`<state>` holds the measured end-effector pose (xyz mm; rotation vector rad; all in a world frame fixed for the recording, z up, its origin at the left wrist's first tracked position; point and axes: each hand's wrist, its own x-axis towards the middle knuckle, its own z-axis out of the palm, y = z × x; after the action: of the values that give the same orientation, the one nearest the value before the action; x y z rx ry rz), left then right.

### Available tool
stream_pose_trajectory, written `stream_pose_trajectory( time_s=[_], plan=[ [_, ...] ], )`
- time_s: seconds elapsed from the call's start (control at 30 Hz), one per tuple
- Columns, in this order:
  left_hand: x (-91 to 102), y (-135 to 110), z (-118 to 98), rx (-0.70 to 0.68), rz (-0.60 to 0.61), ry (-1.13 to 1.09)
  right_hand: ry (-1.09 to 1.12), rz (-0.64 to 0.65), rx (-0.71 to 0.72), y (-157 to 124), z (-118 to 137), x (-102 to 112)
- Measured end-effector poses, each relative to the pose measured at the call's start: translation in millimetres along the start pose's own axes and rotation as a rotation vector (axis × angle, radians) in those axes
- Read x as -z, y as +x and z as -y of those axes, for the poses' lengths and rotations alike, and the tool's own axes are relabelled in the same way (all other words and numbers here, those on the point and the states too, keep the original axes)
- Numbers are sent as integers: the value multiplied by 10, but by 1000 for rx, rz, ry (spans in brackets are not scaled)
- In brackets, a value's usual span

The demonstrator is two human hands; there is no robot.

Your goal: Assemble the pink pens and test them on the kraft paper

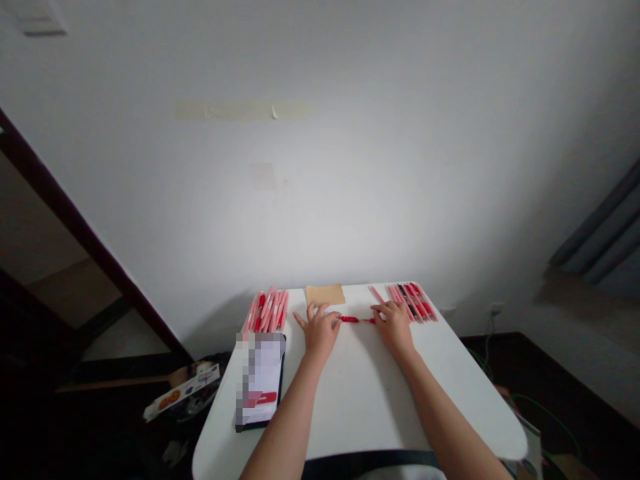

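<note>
On the white table [360,393] a red pen [356,320] is held level between both hands. My left hand [319,328] pinches the pen's left end, its other fingers raised. My right hand [394,324] grips the right end with its fingers curled. A row of several red and pink pens [411,301] lies just right of my right hand. Another bundle of several pink and red pens [267,311] lies at the table's far left corner, left of my left hand.
A brown paper square [325,294] lies at the far edge by the white wall. A tablet-like device [261,381] sits near the left edge. A printed box [181,392] and clutter lie on the dark floor to the left; cables run on the right.
</note>
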<state>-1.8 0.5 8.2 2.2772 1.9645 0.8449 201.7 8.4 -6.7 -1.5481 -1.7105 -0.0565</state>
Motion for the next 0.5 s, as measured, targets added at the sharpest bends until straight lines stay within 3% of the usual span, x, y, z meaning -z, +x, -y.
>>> stream_pose_trajectory(
  time_s=[0.23, 0.5],
  plan=[
    [-43, -4, -1, -39, -26, -17, -308, -26, -196, 4, -63, 70],
    [-55, 1, -3, -36, -36, -34, -475, -28, -281, -11, -45, 121]
  ],
)
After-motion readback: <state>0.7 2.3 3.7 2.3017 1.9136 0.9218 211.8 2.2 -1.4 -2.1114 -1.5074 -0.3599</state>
